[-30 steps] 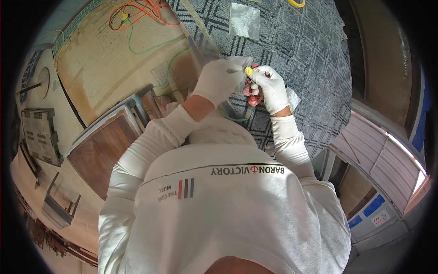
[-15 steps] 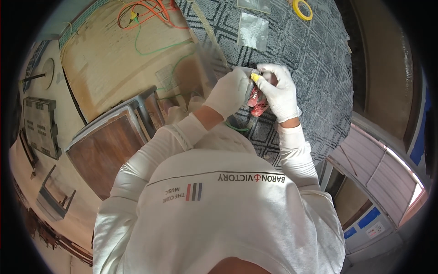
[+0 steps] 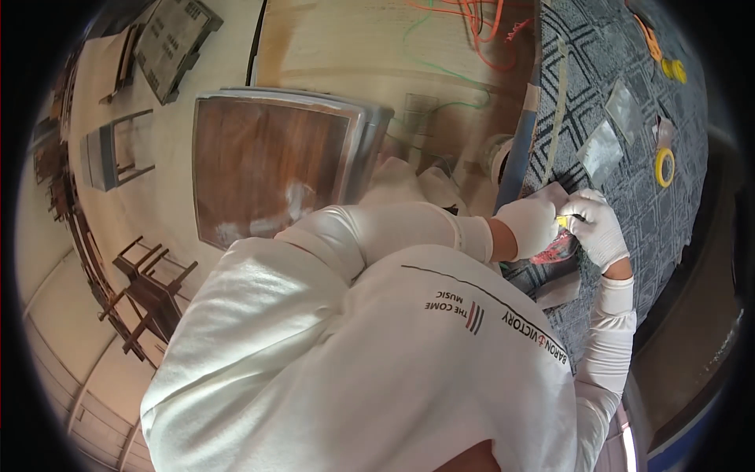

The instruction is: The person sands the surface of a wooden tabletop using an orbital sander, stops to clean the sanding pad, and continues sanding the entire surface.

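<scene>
Pinching a small yellow piece [image 3: 563,223] between left hand [image 3: 531,226] and right hand [image 3: 599,228].

Small yellow item [image 3: 563,222] mostly hidden between gloved hands.

Patterned grey carpet [image 3: 629,47] along the right, with a yellow tape roll [image 3: 665,167], two clear plastic bags [image 3: 602,149] and, further off, small yellow and orange bits [image 3: 664,59] lying well apart on it. Pale worktop [image 3: 346,47] beside it, strewn with orange wires [image 3: 472,16] and a green wire [image 3: 440,71], a blue tube [image 3: 519,134] running along its edge. Wood-topped, metal-rimmed table [image 3: 267,169] at centre left, dark chairs [image 3: 145,295] near the left rim.
</scene>
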A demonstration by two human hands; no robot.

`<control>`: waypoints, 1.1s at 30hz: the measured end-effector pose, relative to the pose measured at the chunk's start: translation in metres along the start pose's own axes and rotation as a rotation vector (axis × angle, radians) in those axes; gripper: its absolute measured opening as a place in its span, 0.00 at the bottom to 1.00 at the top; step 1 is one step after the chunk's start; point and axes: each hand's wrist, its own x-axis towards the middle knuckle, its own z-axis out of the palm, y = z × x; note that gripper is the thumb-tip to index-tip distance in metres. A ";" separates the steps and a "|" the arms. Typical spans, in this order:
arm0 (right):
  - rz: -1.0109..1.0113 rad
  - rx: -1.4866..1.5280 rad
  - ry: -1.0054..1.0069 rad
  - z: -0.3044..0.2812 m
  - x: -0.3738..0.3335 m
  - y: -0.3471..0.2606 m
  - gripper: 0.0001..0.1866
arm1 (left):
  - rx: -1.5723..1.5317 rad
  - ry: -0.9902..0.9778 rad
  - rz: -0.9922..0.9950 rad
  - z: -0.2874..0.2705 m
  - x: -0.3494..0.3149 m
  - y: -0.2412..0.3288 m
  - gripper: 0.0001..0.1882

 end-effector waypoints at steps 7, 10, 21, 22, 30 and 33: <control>0.012 -0.208 0.084 0.013 0.007 0.004 0.02 | -0.087 0.093 0.081 0.004 0.004 -0.002 0.09; 0.109 -0.184 0.152 0.023 0.005 0.002 0.02 | -0.058 0.168 0.147 0.011 0.005 -0.007 0.07; 0.349 -0.309 0.290 0.042 0.021 0.010 0.09 | -0.403 0.060 0.072 0.009 0.006 -0.025 0.11; 0.377 -0.312 0.281 0.040 0.021 0.015 0.09 | -0.765 -0.009 -0.299 0.001 0.003 -0.011 0.13; 0.358 -0.299 0.311 0.041 0.014 0.003 0.09 | -0.404 -0.183 0.068 0.009 0.017 -0.050 0.11; 0.391 -0.293 0.468 0.056 0.009 0.007 0.09 | -0.541 -0.189 -0.174 -0.003 0.014 -0.022 0.09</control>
